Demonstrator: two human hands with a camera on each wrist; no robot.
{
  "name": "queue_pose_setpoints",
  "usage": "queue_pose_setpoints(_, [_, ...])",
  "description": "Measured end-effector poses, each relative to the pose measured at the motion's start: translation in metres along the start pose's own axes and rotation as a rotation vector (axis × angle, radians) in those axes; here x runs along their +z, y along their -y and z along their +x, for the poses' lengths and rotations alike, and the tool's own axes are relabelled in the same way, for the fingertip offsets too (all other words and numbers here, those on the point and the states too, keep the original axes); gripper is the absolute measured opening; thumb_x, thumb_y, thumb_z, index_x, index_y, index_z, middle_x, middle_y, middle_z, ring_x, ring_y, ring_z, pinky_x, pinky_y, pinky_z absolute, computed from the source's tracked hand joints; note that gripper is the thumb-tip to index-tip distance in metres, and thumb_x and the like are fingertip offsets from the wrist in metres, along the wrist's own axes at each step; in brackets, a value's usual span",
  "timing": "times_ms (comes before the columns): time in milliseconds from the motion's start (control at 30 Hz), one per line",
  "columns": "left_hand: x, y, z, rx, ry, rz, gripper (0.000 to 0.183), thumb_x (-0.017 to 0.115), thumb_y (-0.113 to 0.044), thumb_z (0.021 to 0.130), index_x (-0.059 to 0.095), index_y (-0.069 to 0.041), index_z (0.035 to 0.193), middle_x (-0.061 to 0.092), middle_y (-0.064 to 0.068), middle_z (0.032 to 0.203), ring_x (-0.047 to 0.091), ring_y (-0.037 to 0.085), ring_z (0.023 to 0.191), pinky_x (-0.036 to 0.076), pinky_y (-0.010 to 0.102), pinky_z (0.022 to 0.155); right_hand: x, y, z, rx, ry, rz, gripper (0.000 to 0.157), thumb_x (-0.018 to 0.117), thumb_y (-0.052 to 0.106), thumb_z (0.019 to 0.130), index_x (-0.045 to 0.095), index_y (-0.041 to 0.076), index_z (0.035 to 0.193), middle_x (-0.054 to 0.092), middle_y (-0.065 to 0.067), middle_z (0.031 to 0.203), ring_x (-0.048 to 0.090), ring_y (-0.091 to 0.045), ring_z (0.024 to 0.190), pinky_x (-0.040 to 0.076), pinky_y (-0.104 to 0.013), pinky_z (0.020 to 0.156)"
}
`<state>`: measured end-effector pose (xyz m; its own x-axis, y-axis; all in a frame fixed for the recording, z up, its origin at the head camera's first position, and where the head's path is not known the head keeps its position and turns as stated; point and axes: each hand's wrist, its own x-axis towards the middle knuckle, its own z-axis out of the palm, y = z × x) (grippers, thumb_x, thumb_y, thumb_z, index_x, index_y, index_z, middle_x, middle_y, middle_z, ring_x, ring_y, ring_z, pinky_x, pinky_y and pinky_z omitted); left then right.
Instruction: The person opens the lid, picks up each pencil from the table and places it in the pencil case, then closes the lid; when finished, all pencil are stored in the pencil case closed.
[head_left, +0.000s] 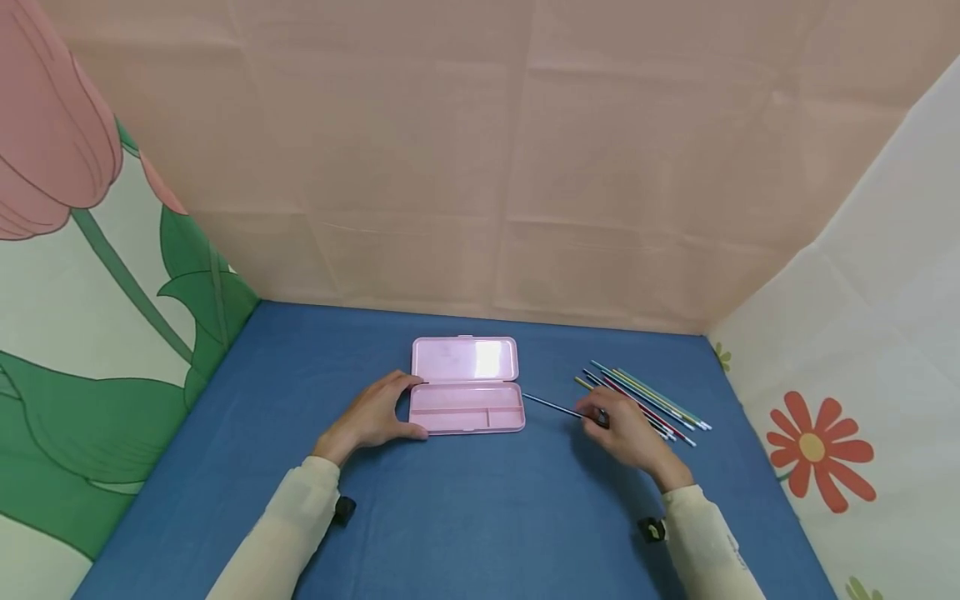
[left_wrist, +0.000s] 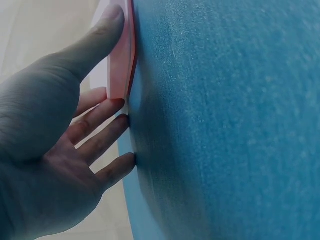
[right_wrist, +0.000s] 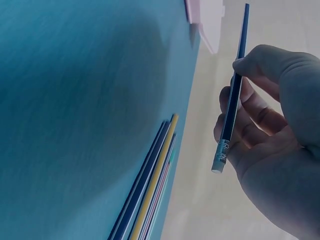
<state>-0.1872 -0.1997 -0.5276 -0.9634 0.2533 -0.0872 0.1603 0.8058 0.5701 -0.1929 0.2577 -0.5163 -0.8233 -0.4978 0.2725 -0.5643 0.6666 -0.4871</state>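
Observation:
A pink pencil case (head_left: 450, 398) lies unfolded on the blue cloth, its lid (head_left: 442, 360) flat on the far side and its divided tray nearer. My left hand (head_left: 378, 412) holds the tray's left end, thumb at the near edge and index finger at the far corner. The left wrist view shows the thumb on the pink side wall (left_wrist: 120, 70), the lower fingers spread. Between thumb and fingers, my right hand (head_left: 618, 427) pinches a dark blue pencil (right_wrist: 234, 102) with a metal ferrule and eraser. Its other end points left, close to the tray's right side.
Several loose pencils (head_left: 660, 396) in mixed colours lie in a slanting bundle on the right, just beyond the right hand. Blue cloth (head_left: 480, 508) covers the table. A beige sheet (head_left: 480, 208) rises behind it, with patterned panels on both sides.

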Motion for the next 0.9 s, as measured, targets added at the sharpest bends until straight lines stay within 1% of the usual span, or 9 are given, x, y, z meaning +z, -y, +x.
queue_pose_setpoints(167, [0.0,0.0,0.0,-0.005,0.002,0.002,0.093,0.103,-0.044,0.083,0.061,-0.013,0.159,0.066,0.013,0.149,0.066,0.036,0.135,0.054,0.065,0.119,0.008,0.01,0.016,-0.006,0.017,0.027,0.019,0.079,0.0,0.098,0.084,0.009,0.114,0.07,0.004,0.096,0.061,-0.01,0.087,0.052,-0.028,0.075])
queue_pose_setpoints(367, [0.0,0.001,0.0,0.002,0.001,0.007,0.092,0.102,-0.045,0.083,0.061,-0.013,0.159,0.066,0.014,0.149,0.066,0.036,0.134,0.053,0.066,0.119,0.021,0.022,0.036,-0.008,0.052,0.031,0.018,0.08,0.001,0.098,0.084,0.007,0.115,0.073,0.001,0.1,0.064,-0.013,0.092,0.055,-0.03,0.08])
queue_pose_setpoints(533, [0.0,0.001,0.001,0.01,-0.001,0.01,0.092,0.102,-0.045,0.083,0.061,-0.013,0.159,0.066,0.014,0.15,0.065,0.037,0.136,0.053,0.066,0.12,0.03,0.03,0.05,-0.01,0.089,0.034,0.019,0.079,0.004,0.1,0.085,0.008,0.117,0.074,0.001,0.102,0.064,-0.013,0.094,0.056,-0.034,0.085])
queue_pose_setpoints(767, [0.002,0.002,0.001,0.007,-0.003,0.011,0.092,0.102,-0.046,0.083,0.061,-0.013,0.159,0.066,0.013,0.15,0.065,0.037,0.136,0.053,0.066,0.12,0.045,0.043,0.066,-0.051,0.106,0.057,0.02,0.077,0.002,0.1,0.085,0.008,0.117,0.076,-0.005,0.103,0.067,-0.015,0.095,0.06,-0.037,0.087])
queue_pose_setpoints(900, [0.002,0.003,0.001,0.008,-0.005,0.005,0.093,0.103,-0.046,0.083,0.061,-0.013,0.159,0.066,0.013,0.148,0.066,0.036,0.134,0.054,0.065,0.119,0.053,0.051,0.078,-0.078,0.131,0.047,0.02,0.075,0.0,0.1,0.085,0.007,0.116,0.077,-0.006,0.106,0.068,-0.017,0.096,0.061,-0.037,0.087])
